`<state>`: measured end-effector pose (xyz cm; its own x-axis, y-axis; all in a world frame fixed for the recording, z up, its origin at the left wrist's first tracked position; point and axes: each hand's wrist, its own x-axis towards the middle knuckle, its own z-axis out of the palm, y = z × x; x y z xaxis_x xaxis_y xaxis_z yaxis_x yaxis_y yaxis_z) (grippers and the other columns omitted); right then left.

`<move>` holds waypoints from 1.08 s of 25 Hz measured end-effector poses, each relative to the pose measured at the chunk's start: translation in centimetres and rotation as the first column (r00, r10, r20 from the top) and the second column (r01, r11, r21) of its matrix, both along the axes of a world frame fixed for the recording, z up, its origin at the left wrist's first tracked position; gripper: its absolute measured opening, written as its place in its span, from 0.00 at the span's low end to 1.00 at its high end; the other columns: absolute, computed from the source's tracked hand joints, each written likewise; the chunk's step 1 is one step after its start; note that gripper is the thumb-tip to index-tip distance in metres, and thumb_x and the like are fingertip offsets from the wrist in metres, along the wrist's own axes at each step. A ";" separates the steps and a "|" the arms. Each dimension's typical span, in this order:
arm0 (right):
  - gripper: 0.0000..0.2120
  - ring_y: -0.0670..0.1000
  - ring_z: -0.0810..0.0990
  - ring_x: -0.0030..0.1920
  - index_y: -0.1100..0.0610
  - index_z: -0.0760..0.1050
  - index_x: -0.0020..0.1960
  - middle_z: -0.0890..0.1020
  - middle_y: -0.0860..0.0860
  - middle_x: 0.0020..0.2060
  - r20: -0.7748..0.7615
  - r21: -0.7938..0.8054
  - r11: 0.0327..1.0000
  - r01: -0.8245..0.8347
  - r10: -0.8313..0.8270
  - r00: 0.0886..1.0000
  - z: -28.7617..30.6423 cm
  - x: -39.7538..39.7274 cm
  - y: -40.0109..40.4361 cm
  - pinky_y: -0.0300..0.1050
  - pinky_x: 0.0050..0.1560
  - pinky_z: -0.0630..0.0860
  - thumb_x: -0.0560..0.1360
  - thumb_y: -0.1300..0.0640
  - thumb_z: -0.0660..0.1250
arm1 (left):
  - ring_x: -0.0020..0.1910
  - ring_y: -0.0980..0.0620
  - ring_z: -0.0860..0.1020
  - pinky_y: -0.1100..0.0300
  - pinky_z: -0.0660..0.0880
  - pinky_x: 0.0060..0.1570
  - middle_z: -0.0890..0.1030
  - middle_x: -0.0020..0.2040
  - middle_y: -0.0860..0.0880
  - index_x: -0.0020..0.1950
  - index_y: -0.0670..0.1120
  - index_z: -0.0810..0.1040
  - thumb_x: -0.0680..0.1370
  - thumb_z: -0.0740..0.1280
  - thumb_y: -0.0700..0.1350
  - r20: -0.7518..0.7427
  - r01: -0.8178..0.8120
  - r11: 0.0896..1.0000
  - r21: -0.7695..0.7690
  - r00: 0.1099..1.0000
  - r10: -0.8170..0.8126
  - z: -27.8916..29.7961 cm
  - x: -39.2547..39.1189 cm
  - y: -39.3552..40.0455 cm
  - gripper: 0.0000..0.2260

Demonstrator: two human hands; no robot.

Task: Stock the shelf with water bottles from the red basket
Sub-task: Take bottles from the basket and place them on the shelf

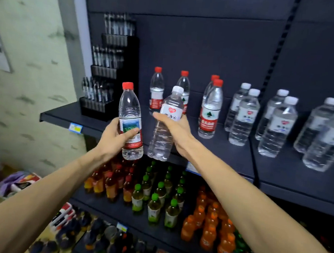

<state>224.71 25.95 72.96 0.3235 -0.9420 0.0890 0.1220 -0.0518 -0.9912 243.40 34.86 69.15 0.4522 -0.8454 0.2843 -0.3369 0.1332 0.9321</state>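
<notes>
At shelf (231, 153) front | left hand (115, 139) grips red-capped bottle (130, 120), upright | right hand (174, 131) grips white-capped bottle (166, 124), tilted, nearer white-capped row (243, 116) rightward.

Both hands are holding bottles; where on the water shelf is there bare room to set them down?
Bare shelf lies between the black display rack and the red-capped bottles, and along the front edge before them. Rightward, the white-capped bottles stand crowded.
</notes>
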 end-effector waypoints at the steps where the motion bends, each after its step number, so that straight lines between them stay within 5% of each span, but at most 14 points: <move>1: 0.42 0.51 0.88 0.49 0.55 0.74 0.63 0.87 0.52 0.51 -0.009 -0.027 0.997 0.073 -0.073 0.997 0.3 -1.6 -0.6 0.55 0.53 0.86 0.53 0.44 0.84 | 0.51 0.59 0.84 0.66 0.80 0.51 0.84 0.58 0.49 0.70 0.40 0.74 0.78 0.74 0.39 0.000 0.030 1.000 -0.005 1.000 -0.030 0.4 -1.0 -0.8 0.22; 5: 0.34 0.54 0.87 0.52 0.54 0.72 0.62 0.85 0.53 0.52 -0.037 -0.116 0.958 0.262 -0.268 0.963 0.3 -8.6 -2.5 0.54 0.54 0.85 0.61 0.52 0.84 | 0.56 0.51 0.84 0.52 0.80 0.61 0.84 0.60 0.46 0.69 0.42 0.74 0.76 0.77 0.43 -0.022 0.102 0.995 -0.018 0.995 -0.102 1.2 -4.8 -3.5 0.24; 10: 0.29 0.49 0.84 0.49 0.56 0.73 0.63 0.84 0.50 0.49 -0.091 -0.239 0.878 0.415 -0.446 0.891 -1.5 -16.6 -4.8 0.44 0.51 0.81 0.66 0.63 0.81 | 0.51 0.60 0.83 0.69 0.79 0.47 0.83 0.58 0.50 0.68 0.42 0.73 0.78 0.75 0.40 -0.016 0.127 0.992 -0.023 0.992 -0.128 0.5 -9.3 -5.5 0.21; 14: 0.29 0.49 0.83 0.50 0.57 0.72 0.64 0.84 0.51 0.51 -0.138 -0.280 0.850 0.447 -0.496 0.857 -1.4 -20.3 -6.6 0.35 0.44 0.79 0.68 0.63 0.80 | 0.53 0.62 0.82 0.71 0.79 0.48 0.83 0.56 0.55 0.67 0.46 0.72 0.78 0.75 0.42 -0.004 0.136 0.990 -0.042 0.991 -0.137 0.4 -10.7 -6.2 0.20; 19: 0.39 0.47 0.81 0.57 0.56 0.67 0.72 0.80 0.48 0.58 -0.151 -0.262 0.863 0.432 -0.479 0.865 -1.0 -20.9 -5.9 0.36 0.54 0.77 0.67 0.55 0.83 | 0.55 0.59 0.82 0.59 0.79 0.59 0.83 0.59 0.51 0.67 0.47 0.72 0.77 0.76 0.42 0.070 0.124 0.992 -0.031 0.990 -0.121 1.1 -10.5 -6.1 0.22; 20: 0.42 0.47 0.79 0.61 0.55 0.65 0.74 0.78 0.47 0.62 -0.091 -0.316 0.804 0.504 -0.555 0.827 -0.9 -20.6 -5.3 0.37 0.60 0.75 0.68 0.51 0.83 | 0.56 0.57 0.82 0.57 0.79 0.61 0.83 0.60 0.50 0.67 0.47 0.73 0.76 0.77 0.42 0.081 0.113 0.993 -0.031 0.991 -0.110 1.2 -10.2 -6.0 0.23; 22: 0.37 0.49 0.73 0.68 0.56 0.66 0.75 0.74 0.49 0.67 0.121 -0.493 0.525 0.694 -0.748 0.652 -0.6 -19.5 -3.7 0.45 0.70 0.71 0.71 0.49 0.77 | 0.57 0.53 0.83 0.53 0.80 0.62 0.84 0.61 0.49 0.69 0.45 0.73 0.74 0.79 0.43 0.119 0.078 0.996 -0.034 0.990 -0.074 1.2 -9.4 -5.5 0.26; 24: 0.28 0.54 0.74 0.66 0.60 0.71 0.70 0.76 0.54 0.64 0.303 -0.662 0.265 0.701 -0.761 0.574 -0.2 -17.2 -2.5 0.50 0.69 0.71 0.72 0.56 0.72 | 0.57 0.52 0.83 0.51 0.80 0.63 0.84 0.60 0.50 0.70 0.45 0.74 0.72 0.81 0.46 0.154 0.013 0.999 -0.040 0.988 -0.006 1.1 -8.5 -4.9 0.29; 25: 0.24 0.54 0.76 0.63 0.61 0.73 0.67 0.77 0.54 0.62 0.308 -0.723 0.257 0.642 -0.712 0.631 0.0 -15.6 -2.2 0.50 0.66 0.73 0.72 0.58 0.72 | 0.57 0.53 0.83 0.51 0.80 0.62 0.84 0.58 0.51 0.69 0.46 0.75 0.71 0.82 0.47 0.176 -0.022 0.999 -0.047 0.984 0.030 1.1 -8.1 -4.6 0.30; 27: 0.21 0.49 0.79 0.57 0.56 0.75 0.65 0.80 0.49 0.58 0.149 -0.731 0.493 0.472 -0.560 0.815 0.4 -11.2 -1.8 0.47 0.58 0.76 0.73 0.55 0.74 | 0.57 0.54 0.83 0.51 0.79 0.63 0.84 0.56 0.54 0.68 0.48 0.76 0.69 0.83 0.48 0.212 -0.061 0.996 -0.061 0.974 0.073 1.3 -7.2 -3.7 0.29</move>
